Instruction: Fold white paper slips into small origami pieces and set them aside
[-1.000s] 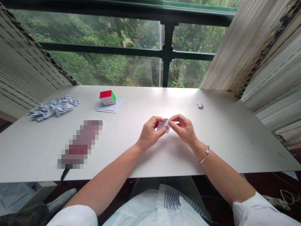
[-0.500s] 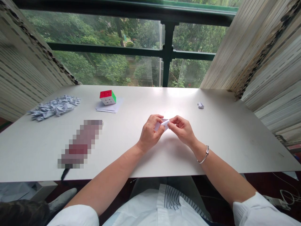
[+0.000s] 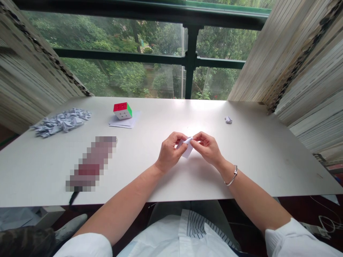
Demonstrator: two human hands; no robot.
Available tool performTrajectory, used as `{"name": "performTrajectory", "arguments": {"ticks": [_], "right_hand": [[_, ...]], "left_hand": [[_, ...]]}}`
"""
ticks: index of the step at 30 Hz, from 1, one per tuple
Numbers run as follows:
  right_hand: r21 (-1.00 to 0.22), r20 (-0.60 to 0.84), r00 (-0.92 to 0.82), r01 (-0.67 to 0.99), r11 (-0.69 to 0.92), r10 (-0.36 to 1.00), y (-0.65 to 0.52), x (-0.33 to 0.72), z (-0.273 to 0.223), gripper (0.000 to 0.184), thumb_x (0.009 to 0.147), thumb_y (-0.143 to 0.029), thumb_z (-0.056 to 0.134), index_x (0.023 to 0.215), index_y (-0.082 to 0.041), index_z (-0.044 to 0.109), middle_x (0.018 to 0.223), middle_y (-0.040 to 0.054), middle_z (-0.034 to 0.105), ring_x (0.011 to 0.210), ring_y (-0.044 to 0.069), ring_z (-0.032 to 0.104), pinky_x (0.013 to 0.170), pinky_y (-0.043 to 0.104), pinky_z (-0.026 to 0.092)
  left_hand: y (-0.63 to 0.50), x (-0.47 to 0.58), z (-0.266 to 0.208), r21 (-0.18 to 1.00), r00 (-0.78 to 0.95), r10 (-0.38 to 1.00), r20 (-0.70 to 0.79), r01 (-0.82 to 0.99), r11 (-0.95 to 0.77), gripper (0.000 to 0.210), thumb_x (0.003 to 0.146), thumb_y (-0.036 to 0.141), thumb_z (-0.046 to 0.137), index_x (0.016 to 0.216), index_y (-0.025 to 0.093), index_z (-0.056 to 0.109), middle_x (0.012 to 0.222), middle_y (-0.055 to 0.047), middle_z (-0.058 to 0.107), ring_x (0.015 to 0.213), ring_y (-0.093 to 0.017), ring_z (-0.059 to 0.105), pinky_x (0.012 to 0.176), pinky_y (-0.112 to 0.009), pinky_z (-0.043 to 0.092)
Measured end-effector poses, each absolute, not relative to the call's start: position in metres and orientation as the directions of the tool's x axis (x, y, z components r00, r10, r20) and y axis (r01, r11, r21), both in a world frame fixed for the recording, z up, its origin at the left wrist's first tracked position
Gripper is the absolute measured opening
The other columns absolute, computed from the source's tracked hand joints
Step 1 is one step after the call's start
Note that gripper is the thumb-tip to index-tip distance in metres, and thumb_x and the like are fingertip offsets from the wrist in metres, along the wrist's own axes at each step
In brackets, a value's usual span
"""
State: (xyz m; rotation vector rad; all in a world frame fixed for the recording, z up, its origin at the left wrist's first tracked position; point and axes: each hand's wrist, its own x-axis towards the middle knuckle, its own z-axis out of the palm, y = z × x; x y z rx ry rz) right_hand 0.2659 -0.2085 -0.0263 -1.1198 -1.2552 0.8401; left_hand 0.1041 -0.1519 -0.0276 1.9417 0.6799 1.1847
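A small folded piece of white paper [image 3: 188, 150] is held just above the white table, between both hands. My left hand [image 3: 171, 150] pinches its left side, thumb in front and fingers behind. At the upper right corner, my right hand [image 3: 207, 145] grips the paper between thumb and forefinger, its other fingers curled. One flap of the paper hangs down below the fingertips. Parts of the paper are hidden behind the fingers, so the full fold cannot be made out.
A heap of folded paper pieces [image 3: 63, 122] lies at the far left. A puzzle cube [image 3: 123, 110] rests on white paper sheets [image 3: 130, 123]. One crumpled-looking paper piece [image 3: 228, 120] is at the right. A blurred-out object [image 3: 92, 162] lies on the table [image 3: 254, 160] at front left.
The paper has turned in my fingers, and a flap now shows below the thumbs. My left fingers have shifted slightly toward the right hand. Things on the table stay put.
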Motion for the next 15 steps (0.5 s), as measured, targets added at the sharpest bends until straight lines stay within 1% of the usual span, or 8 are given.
{"name": "performTrajectory", "arguments": {"ticks": [4, 8, 11, 15], "right_hand": [[-0.957, 0.289, 0.159, 0.086, 0.278, 0.944, -0.2086, 0.2651, -0.0248, 0.024, 0.079, -0.041, 0.071, 0.077, -0.020, 0.060, 0.075, 0.0005, 0.062, 0.070, 0.014, 0.059, 0.062, 0.027, 0.051], [-0.957, 0.288, 0.158, 0.067, 0.281, 0.945, -0.2088, 0.2649, -0.0232, 0.024, 0.079, -0.039, 0.071, 0.076, -0.019, 0.059, 0.074, -0.0004, 0.060, 0.069, 0.013, 0.057, 0.061, 0.026, 0.050], [-0.960, 0.279, 0.166, 0.060, 0.273, 0.946, -0.2088, 0.2650, -0.0227, 0.025, 0.078, -0.040, 0.072, 0.075, -0.019, 0.058, 0.072, -0.0008, 0.059, 0.067, 0.012, 0.056, 0.059, 0.026, 0.049], [-0.961, 0.277, 0.175, 0.064, 0.269, 0.945, -0.2092, 0.2652, -0.0225, 0.026, 0.077, -0.041, 0.072, 0.074, -0.019, 0.058, 0.072, -0.0005, 0.059, 0.067, 0.013, 0.056, 0.058, 0.025, 0.048]], "left_hand": [[-0.1505, 0.1034, -0.0314, 0.853, 0.435, 0.783, 0.444, 0.061, -0.518, 0.011, 0.083, 0.031, 0.063, 0.086, 0.020, 0.060, 0.080, -0.002, 0.062, 0.069, -0.014, 0.056, 0.063, -0.027, 0.046], [-0.1517, 0.1040, -0.0335, 0.909, 0.471, 0.803, 0.365, 0.005, -0.416, 0.016, 0.086, 0.036, 0.060, 0.089, 0.020, 0.059, 0.075, 0.000, 0.060, 0.063, -0.013, 0.053, 0.058, -0.025, 0.043], [-0.1529, 0.1052, -0.0330, 0.925, 0.453, 0.822, 0.345, -0.016, -0.380, 0.018, 0.086, 0.038, 0.061, 0.089, 0.020, 0.059, 0.076, 0.000, 0.060, 0.065, -0.013, 0.053, 0.059, -0.025, 0.043], [-0.1528, 0.1062, -0.0315, 0.941, 0.464, 0.823, 0.326, -0.079, -0.329, 0.021, 0.083, 0.038, 0.065, 0.091, 0.019, 0.062, 0.087, -0.004, 0.063, 0.075, -0.015, 0.058, 0.065, -0.026, 0.046]]}}
